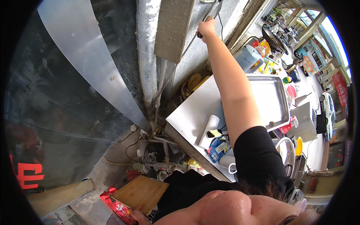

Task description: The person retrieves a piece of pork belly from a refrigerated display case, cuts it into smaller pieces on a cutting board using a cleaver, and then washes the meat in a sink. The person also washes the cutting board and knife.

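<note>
My right arm stretches up and away to the grey wall. There my right hand (207, 28) is closed round the dark handle of a knife (216, 10), its metal blade pointing up beside the wall. Low at the left, my left hand (139, 217) grips the lower edge of a wooden cutting board (141, 193); only part of its fingers shows. A red patterned bag (117, 206) lies against the board's left side, and I cannot tell whether that hand holds it too.
A white table (198, 108) to the right carries a metal tray (268, 97), a brush (214, 133), a white mug (227, 163) and a light blue pitcher (248, 59). A silver-wrapped pipe (147, 48) stands left of the wall. Cables and clutter (153, 152) lie on the floor.
</note>
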The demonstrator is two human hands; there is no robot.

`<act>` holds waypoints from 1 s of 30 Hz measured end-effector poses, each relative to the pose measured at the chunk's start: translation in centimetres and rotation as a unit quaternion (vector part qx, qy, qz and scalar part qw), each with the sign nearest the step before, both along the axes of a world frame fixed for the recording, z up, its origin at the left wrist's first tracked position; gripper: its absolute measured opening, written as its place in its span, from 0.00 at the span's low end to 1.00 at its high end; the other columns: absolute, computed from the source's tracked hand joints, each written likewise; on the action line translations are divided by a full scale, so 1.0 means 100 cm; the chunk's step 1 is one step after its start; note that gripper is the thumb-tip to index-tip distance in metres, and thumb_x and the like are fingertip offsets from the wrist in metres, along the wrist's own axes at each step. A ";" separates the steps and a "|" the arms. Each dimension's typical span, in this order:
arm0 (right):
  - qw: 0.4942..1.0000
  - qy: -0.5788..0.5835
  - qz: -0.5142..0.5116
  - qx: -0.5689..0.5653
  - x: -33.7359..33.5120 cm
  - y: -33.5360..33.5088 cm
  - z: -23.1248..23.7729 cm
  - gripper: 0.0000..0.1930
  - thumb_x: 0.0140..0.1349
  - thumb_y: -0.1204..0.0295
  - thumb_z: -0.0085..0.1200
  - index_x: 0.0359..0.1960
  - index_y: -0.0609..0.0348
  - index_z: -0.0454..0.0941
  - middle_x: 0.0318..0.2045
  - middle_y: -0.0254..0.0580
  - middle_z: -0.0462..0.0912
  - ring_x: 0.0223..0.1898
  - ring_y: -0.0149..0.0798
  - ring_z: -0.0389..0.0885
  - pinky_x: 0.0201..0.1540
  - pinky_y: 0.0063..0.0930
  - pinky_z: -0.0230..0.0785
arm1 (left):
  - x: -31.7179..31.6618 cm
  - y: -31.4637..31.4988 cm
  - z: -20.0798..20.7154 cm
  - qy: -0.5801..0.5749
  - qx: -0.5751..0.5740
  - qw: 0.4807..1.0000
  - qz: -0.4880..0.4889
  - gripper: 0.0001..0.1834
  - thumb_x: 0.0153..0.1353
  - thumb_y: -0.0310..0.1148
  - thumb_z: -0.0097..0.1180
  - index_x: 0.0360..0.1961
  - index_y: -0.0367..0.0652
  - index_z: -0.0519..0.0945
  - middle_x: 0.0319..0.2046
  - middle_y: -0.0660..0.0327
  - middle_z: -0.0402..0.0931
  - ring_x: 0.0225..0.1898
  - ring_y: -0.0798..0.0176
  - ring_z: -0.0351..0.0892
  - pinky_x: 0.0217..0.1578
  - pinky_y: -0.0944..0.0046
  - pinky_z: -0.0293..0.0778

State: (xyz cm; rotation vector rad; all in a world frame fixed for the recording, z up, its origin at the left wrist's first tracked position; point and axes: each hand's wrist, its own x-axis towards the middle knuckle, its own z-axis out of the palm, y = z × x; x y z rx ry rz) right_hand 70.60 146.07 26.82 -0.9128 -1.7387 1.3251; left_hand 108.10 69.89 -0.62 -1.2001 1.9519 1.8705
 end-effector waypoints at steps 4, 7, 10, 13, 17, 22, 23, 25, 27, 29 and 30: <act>0.997 0.068 0.026 -0.004 0.022 -0.008 0.004 0.13 0.59 0.83 0.46 0.44 0.58 0.59 0.30 0.44 0.69 0.23 0.35 0.70 0.21 0.33 0.70 | -0.013 -0.025 -0.009 -0.014 -0.017 1.000 -0.006 0.36 0.44 0.17 0.53 0.61 0.36 0.66 0.51 0.53 0.74 0.47 0.51 0.77 0.48 0.53 0.74; 0.990 0.137 0.018 -0.021 0.033 -0.020 -0.005 0.14 0.60 0.83 0.45 0.45 0.56 0.59 0.30 0.41 0.68 0.22 0.34 0.69 0.21 0.32 0.69 | -0.041 -0.007 0.028 -0.021 -0.011 0.999 -0.034 0.35 0.45 0.18 0.53 0.60 0.35 0.66 0.51 0.53 0.74 0.47 0.51 0.76 0.50 0.55 0.72; 0.984 0.154 -0.081 0.025 0.033 -0.041 -0.033 0.23 0.61 0.82 0.43 0.56 0.53 0.53 0.30 0.41 0.68 0.24 0.33 0.69 0.24 0.31 0.69 | -0.076 0.001 0.018 0.001 0.002 0.994 -0.110 0.34 0.46 0.18 0.53 0.60 0.35 0.66 0.52 0.53 0.73 0.49 0.51 0.74 0.52 0.55 0.70; 0.975 0.199 -0.089 -0.029 0.042 -0.101 -0.061 0.32 0.59 0.82 0.42 0.65 0.52 0.49 0.30 0.39 0.68 0.24 0.31 0.69 0.25 0.29 0.69 | -0.105 0.004 0.019 -0.032 0.042 0.990 -0.130 0.33 0.47 0.18 0.53 0.60 0.34 0.66 0.53 0.54 0.72 0.51 0.52 0.73 0.55 0.56 0.68; 0.963 0.233 -0.030 -0.133 0.050 -0.204 -0.065 0.29 0.58 0.83 0.42 0.62 0.52 0.51 0.31 0.38 0.69 0.23 0.30 0.69 0.22 0.27 0.66 | -0.114 -0.012 -0.027 -0.006 0.059 0.988 -0.146 0.33 0.49 0.17 0.53 0.60 0.34 0.66 0.54 0.53 0.71 0.53 0.53 0.72 0.56 0.56 0.66; 0.977 0.190 -0.015 -0.100 0.056 -0.229 -0.111 0.35 0.59 0.82 0.44 0.68 0.50 0.47 0.34 0.37 0.70 0.23 0.30 0.71 0.21 0.26 0.67 | -0.134 0.002 -0.020 -0.053 0.048 0.983 -0.171 0.33 0.50 0.16 0.53 0.61 0.34 0.65 0.55 0.52 0.70 0.53 0.53 0.72 0.55 0.56 0.67; 0.979 0.182 -0.017 -0.087 0.056 -0.224 -0.116 0.35 0.59 0.82 0.44 0.68 0.50 0.47 0.35 0.37 0.71 0.24 0.29 0.71 0.22 0.25 0.67 | -0.135 0.011 -0.012 -0.066 0.045 0.985 -0.151 0.32 0.50 0.17 0.54 0.61 0.34 0.65 0.55 0.52 0.70 0.53 0.53 0.72 0.55 0.56 0.68; 0.983 0.167 -0.024 -0.072 0.056 -0.219 -0.119 0.36 0.59 0.82 0.44 0.69 0.50 0.48 0.36 0.38 0.71 0.25 0.29 0.71 0.23 0.24 0.67 | -0.129 0.013 -0.006 -0.083 0.055 0.984 -0.147 0.32 0.50 0.17 0.54 0.60 0.34 0.66 0.54 0.52 0.70 0.52 0.53 0.72 0.55 0.56 0.68; 0.984 0.162 -0.032 -0.059 0.054 -0.210 -0.124 0.36 0.58 0.82 0.44 0.69 0.51 0.47 0.37 0.39 0.72 0.25 0.29 0.71 0.23 0.24 0.67 | -0.125 0.010 -0.010 -0.096 0.059 0.983 -0.147 0.32 0.50 0.16 0.54 0.60 0.34 0.66 0.54 0.52 0.71 0.52 0.53 0.72 0.55 0.56 0.68; 0.987 0.150 -0.036 -0.053 0.054 -0.205 -0.124 0.37 0.58 0.81 0.44 0.70 0.51 0.47 0.39 0.40 0.72 0.25 0.29 0.71 0.23 0.24 0.67 | -0.116 0.000 -0.023 -0.102 0.055 0.982 -0.150 0.31 0.50 0.16 0.54 0.59 0.33 0.67 0.53 0.53 0.71 0.52 0.54 0.73 0.54 0.57 0.68; 0.988 0.142 -0.036 -0.056 0.054 -0.204 -0.121 0.37 0.58 0.81 0.45 0.70 0.51 0.47 0.40 0.40 0.72 0.24 0.29 0.71 0.23 0.24 0.67 | -0.113 -0.004 -0.028 -0.111 0.056 0.982 -0.145 0.31 0.50 0.16 0.53 0.59 0.33 0.67 0.53 0.53 0.72 0.52 0.54 0.73 0.54 0.57 0.68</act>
